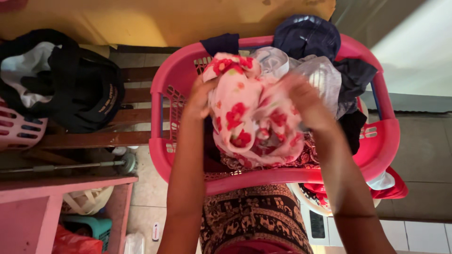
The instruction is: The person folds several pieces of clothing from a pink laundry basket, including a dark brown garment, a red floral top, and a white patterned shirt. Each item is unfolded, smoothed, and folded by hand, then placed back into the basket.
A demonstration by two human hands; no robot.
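Both my left hand (200,96) and right hand (303,101) are closed on the floral cloth (252,120), lifted over the pink basket (376,141). I judge the next move needs a firm pull clear of the other clothes (325,70).

Soft matt floral cloth (254,117), glossy pink plastic laundry basket (376,141), dark matt garments (306,35) perhaps cotton, worn brown wooden bench (94,138), smooth pale floor tiles (146,188)

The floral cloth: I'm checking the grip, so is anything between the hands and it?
Nothing visible. The left hand and the right hand both grip the pink floral cloth directly, holding it bunched above the red laundry basket of clothes.
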